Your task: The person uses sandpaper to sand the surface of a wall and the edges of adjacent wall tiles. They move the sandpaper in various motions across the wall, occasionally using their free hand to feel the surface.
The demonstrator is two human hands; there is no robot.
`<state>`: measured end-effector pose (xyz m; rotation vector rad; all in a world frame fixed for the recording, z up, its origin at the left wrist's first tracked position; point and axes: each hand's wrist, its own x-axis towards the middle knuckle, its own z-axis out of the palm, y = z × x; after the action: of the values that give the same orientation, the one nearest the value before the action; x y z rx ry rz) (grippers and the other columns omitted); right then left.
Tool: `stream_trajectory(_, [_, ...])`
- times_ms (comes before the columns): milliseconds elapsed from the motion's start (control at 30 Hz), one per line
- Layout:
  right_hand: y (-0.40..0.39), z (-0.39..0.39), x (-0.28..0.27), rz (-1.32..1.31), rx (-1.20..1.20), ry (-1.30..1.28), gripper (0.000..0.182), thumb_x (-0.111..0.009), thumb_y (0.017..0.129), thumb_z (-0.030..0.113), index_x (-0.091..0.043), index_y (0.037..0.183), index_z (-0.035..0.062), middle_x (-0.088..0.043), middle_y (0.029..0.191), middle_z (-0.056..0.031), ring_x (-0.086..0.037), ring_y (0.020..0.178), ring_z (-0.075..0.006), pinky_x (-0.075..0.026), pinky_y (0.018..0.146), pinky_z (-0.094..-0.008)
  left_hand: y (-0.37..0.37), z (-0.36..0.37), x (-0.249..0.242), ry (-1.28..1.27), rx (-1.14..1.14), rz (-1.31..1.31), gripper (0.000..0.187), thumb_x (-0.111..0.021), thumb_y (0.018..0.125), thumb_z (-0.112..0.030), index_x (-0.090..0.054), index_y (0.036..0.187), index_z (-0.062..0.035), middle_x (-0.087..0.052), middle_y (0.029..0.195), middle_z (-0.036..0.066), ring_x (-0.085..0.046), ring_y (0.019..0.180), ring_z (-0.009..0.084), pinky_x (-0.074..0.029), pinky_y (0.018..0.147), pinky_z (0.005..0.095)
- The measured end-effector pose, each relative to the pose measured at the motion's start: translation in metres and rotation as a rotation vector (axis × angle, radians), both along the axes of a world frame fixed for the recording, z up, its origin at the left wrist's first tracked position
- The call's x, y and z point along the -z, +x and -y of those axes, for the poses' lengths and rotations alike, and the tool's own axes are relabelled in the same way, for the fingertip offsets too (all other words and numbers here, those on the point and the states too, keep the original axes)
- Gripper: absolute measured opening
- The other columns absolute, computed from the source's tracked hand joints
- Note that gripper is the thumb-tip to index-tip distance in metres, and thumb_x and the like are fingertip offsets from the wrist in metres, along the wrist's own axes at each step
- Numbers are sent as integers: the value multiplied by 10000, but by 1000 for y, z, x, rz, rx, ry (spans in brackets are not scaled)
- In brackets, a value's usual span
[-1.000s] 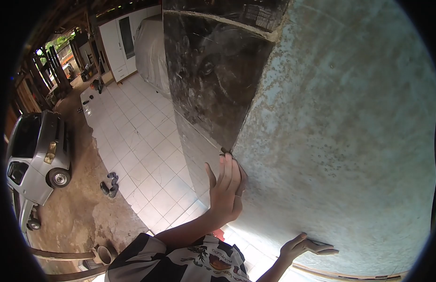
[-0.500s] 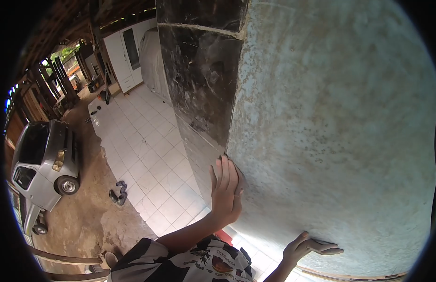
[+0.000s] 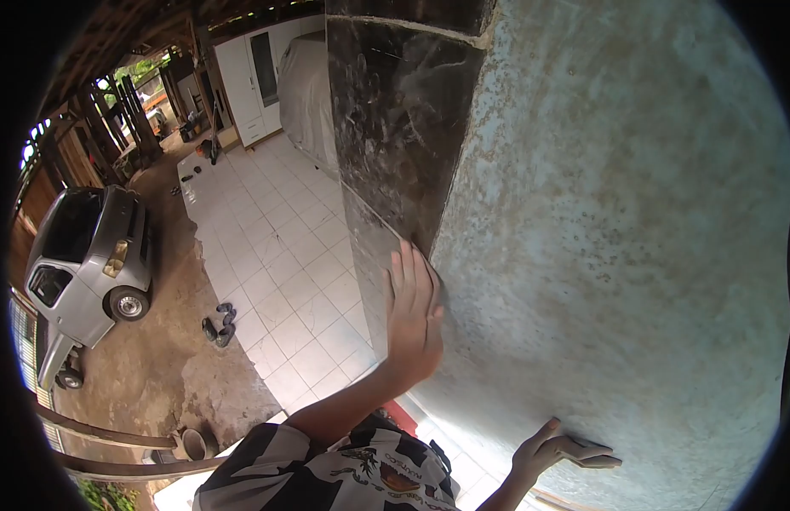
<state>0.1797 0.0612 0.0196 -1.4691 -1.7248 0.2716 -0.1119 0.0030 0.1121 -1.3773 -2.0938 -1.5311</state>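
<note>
The pale blue-grey wall (image 3: 599, 213) fills the right half of the view, upright and close to the person, its left edge meeting a face of dark tiles (image 3: 403, 102). The left hand (image 3: 412, 315) lies along that corner, fingers together and pointing up, thumb on the wall side. The right hand (image 3: 569, 451) is lower, against the wall near its bottom, fingers stretched out and thumb apart. Neither grip is closed on anything — both are spread flat, though how firmly they press I cannot tell. The step in hand looks like simple palm contact; a next move from here would call for clearing the corner with the left fingers. Beyond the patterned shirt (image 3: 352, 473) lies the white tiled floor (image 3: 284, 230), with footwear (image 3: 220, 325) near its edge; farther out stand a silver car (image 3: 93, 272) and a white cabinet (image 3: 242, 85).
</note>
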Motion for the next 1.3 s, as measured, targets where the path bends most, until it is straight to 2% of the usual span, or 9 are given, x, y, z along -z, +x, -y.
stream_trajectory(333, [-4,5,-12,6,-23,-81,791,-445,1079,505,-350,1411,-207,-350,1418,-464,-406,1332,-507,-314,1126,-549,20,5,5,-52,41,35,683,-261,1087,-299,-99,1547,180,-27,1641,377,22,1522,561,4,1209,624])
stream_trajectory(767, [19,-17,24,139,67,5,873,-408,1070,562,-298,1444,-220,-275,1481,-472,-331,1402,-525,-287,1163,-532,3,8,-15,-92,-86,5,623,-299,1038,-197,-197,1547,149,-47,1662,335,32,1539,525,14,1205,636])
stream_trajectory(833, [17,-18,25,110,66,22,884,-406,1067,571,-301,1440,-224,-275,1479,-475,-325,1409,-526,-286,1165,-527,24,19,-4,-154,97,25,625,-317,1045,-219,-210,1557,124,-51,1673,308,26,1536,533,18,1204,640])
stream_trajectory(933, [10,-17,6,86,70,-14,841,-452,1064,532,-258,1493,-165,-203,1535,-443,-272,1445,-519,-251,1189,-561,18,42,4,-79,248,55,673,-343,1086,-373,-272,1547,112,-228,1625,323,-156,1540,458,-51,1224,588])
stream_trajectory(1000, [-25,2,-54,65,142,494,911,-514,1046,428,61,1596,-16,189,1610,-315,124,1525,-493,-119,1203,-668,11,54,11,153,481,348,711,-373,1091,-448,-321,1527,111,-372,1571,291,-321,1501,368,-165,1230,516])
stream_trajectory(1033, [-27,10,-60,71,142,493,911,-514,1046,428,61,1596,-16,189,1610,-315,124,1525,-493,-119,1203,-668,8,59,17,296,589,587,714,-388,1090,-464,-350,1515,108,-441,1538,265,-405,1466,320,-229,1225,475])
stream_trajectory(1133, [-39,23,-67,-162,-186,863,555,-566,1010,191,-316,1477,26,-275,1535,-230,-236,1493,-424,-240,1221,-606,7,77,26,459,659,1018,640,-449,1081,-433,-398,1475,69,-533,1441,207,-519,1356,290,-380,1158,473])
stream_trajectory(1233, [-71,51,-88,-358,-785,324,507,-633,936,158,-424,1354,-37,-444,1390,-254,-484,1292,-391,-388,1094,-494,22,76,17,633,864,1196,577,-480,1081,-376,-405,1463,50,-536,1435,208,-524,1351,321,-430,1118,519])
stream_trajectory(1300, [-105,57,-107,-635,-1000,-141,723,-711,936,301,-360,1493,2,-464,1404,-192,-478,1330,-335,-435,1074,-471,34,75,14,628,899,1187,545,-488,1081,-344,-412,1455,45,-532,1435,220,-532,1343,332,-441,1106,538])
